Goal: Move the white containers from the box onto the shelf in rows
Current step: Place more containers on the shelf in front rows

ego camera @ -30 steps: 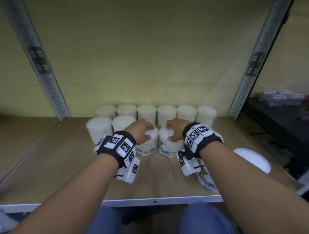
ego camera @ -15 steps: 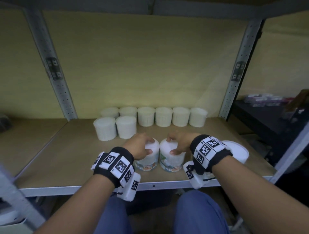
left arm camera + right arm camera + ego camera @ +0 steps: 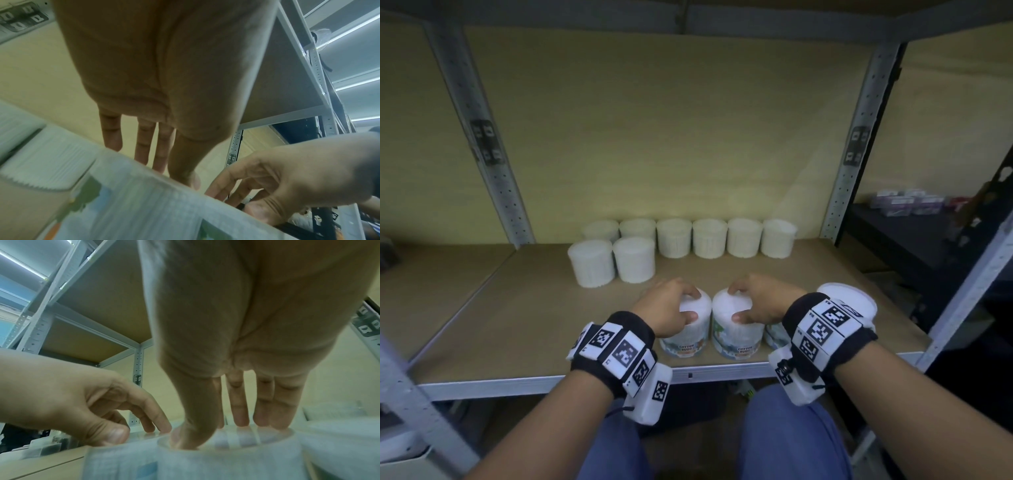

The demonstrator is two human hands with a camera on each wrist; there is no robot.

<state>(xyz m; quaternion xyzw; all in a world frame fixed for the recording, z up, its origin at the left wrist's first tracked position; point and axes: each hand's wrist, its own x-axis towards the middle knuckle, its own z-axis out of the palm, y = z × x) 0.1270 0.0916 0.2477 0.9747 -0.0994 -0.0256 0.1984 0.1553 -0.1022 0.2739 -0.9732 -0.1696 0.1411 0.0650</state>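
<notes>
Containers stand on the shelf [image 3: 524, 329] in rows: 6 along the back wall [image 3: 709, 238], 2 in front at the left [image 3: 613, 262], all well apart from the hands. Near the front edge, 2 labelled tubs stand upright, touching side by side. Left hand [image 3: 666, 308] grips the left tub [image 3: 686, 337] from above, thumb on the near rim, fingers curled over the far rim. Right hand [image 3: 758, 301] grips the right tub [image 3: 736, 334] the same way, thumb and fingers pinching its lid. Another tub [image 3: 847, 298] stands just beside the right wrist, mostly hidden.
</notes>
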